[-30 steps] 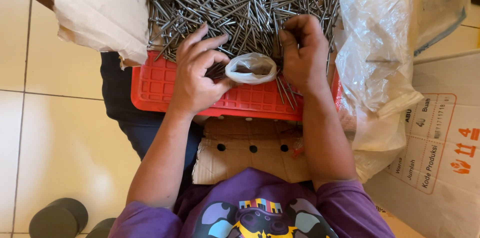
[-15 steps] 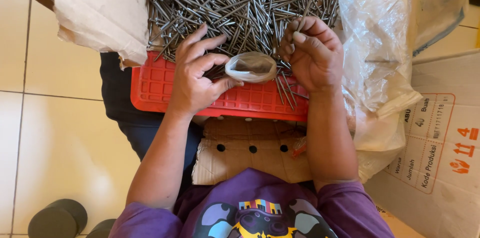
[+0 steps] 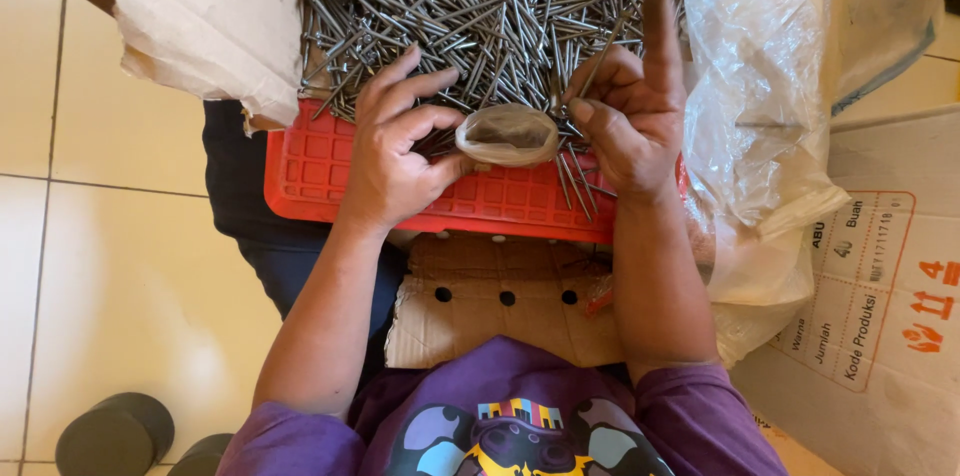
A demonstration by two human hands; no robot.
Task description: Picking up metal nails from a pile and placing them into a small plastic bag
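Pale floor tiles below; a red plastic crate on my lap carries a heap of steel nails. My left hand pinches a small clear plastic bag at its rim. My right hand, forefinger raised, grips several nails beside it.

Pale cream floor tiles with thin dark grout lines fill the left side, lit evenly and softly. Taking the tiles as landmark: two dark round objects rest at their lower edge; torn brown paper overhangs their upper edge; far to their right lies a printed cardboard box, with crumpled clear plastic sheeting just above it.
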